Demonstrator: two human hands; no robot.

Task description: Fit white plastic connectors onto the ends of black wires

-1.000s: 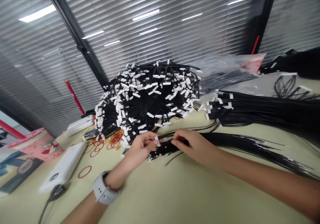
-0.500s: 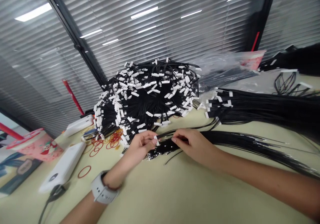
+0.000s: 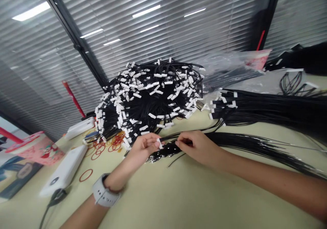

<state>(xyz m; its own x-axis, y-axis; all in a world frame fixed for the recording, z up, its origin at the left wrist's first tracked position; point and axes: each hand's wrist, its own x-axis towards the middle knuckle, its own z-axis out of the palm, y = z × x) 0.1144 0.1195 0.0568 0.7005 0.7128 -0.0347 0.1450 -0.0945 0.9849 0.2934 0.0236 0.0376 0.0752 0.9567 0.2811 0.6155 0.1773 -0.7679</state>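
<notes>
Pinching a white tag (image 3: 159, 143) between thumb and forefinger, the left hand (image 3: 143, 148) sits just beside the right hand (image 3: 198, 148), closed on a black wire (image 3: 168, 139) above the glossy bundle (image 3: 242, 144).

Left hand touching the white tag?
Touching. Head view: left hand pinches the white tag between fingertips, no gap; right hand holds the black wires beside it.

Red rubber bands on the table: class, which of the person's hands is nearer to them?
Left. The left hand sits just right of the rubber bands, pinching a white tag; the right hand is farther right, pinching the black wires.
</notes>
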